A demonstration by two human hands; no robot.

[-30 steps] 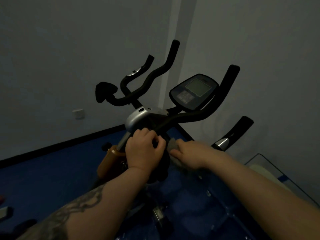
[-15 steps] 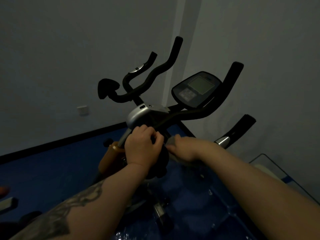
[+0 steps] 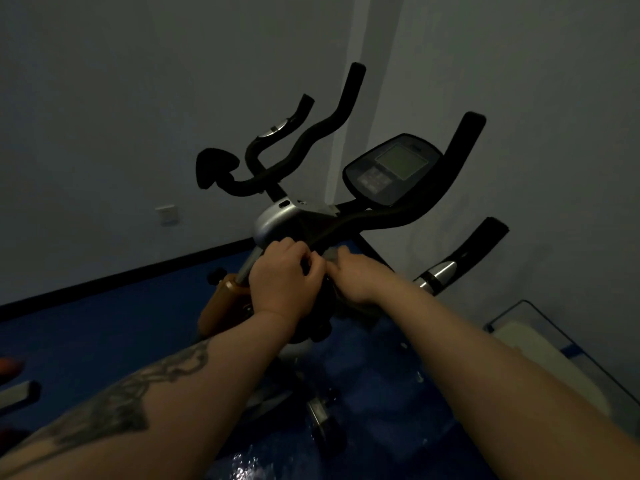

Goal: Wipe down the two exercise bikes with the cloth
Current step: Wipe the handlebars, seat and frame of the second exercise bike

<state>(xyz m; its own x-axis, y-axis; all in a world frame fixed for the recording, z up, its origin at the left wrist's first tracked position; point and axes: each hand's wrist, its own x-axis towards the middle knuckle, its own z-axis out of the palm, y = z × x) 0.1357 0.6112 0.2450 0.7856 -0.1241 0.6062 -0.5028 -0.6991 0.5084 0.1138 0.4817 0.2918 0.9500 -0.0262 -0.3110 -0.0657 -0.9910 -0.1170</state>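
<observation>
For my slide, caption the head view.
Both hands work a grey cloth below the exercise bike's handlebar.

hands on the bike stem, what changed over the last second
Little. The right hand slid the grey cloth slightly up the stem toward the silver clamp, closing on the left hand. The left hand kept its grip on the stem. Bike and console stayed put.
</observation>
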